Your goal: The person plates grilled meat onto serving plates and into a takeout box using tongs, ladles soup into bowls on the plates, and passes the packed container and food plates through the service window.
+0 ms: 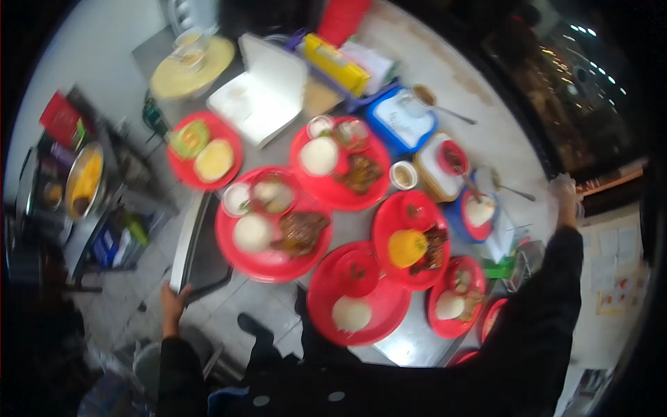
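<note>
My left hand is at the lower left, its fingers closed at the bottom end of a dark panel with a pale edge. My right hand reaches out at the right, by the dark window frame; its fingers are blurred and seem covered by something clear. Between my arms stand red plates: one with rice and meat, one behind it, one with yellow rice, one with rice and little else, and a smaller one with rice.
A red plate with a bun and lettuce sits near an open white box. Behind are a blue tub, a yellow box and spoons. At left, a metal bowl holds yellow food. A grey bin stands below.
</note>
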Action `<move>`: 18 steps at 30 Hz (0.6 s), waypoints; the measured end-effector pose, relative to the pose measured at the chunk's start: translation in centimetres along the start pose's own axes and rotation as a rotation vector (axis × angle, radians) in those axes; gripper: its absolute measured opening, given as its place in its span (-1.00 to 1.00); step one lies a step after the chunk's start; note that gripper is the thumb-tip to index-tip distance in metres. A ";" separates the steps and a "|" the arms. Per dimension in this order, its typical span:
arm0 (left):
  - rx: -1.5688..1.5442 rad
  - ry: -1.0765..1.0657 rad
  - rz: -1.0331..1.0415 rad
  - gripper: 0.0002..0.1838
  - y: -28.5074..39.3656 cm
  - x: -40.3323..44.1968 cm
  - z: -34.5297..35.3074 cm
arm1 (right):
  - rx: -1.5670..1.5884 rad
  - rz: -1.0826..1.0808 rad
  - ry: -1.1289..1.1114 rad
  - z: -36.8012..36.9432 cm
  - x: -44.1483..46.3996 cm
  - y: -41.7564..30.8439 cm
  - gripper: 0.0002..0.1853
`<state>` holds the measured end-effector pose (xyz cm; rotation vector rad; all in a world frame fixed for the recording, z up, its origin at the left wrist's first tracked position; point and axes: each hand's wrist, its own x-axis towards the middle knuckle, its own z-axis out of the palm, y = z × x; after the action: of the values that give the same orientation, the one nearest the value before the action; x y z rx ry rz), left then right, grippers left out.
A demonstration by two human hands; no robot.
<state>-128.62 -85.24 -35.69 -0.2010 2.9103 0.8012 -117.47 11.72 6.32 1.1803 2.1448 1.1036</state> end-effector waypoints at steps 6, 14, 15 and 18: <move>0.009 0.040 -0.045 -0.31 0.7 1.1 -2.0 | 1.682 -0.829 -0.126 -12.3 -32.8 -16.5 -0.59; -0.031 0.175 0.008 -0.45 -0.2 3.2 -4.9 | 1.694 -1.149 -0.920 -6.1 -60.2 -54.0 -0.74; -0.019 0.162 -0.011 -0.45 -0.6 3.5 -4.9 | 1.879 -1.081 -1.020 -4.3 -60.4 -58.6 -0.74; -0.053 0.276 0.078 -0.48 -1.1 4.4 -4.6 | 2.138 -0.561 -1.192 0.3 -56.2 -71.7 -0.79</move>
<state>-133.14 -88.97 -32.93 -0.2201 3.1735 0.9320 -122.19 -58.24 -51.93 0.9461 1.5838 -2.1340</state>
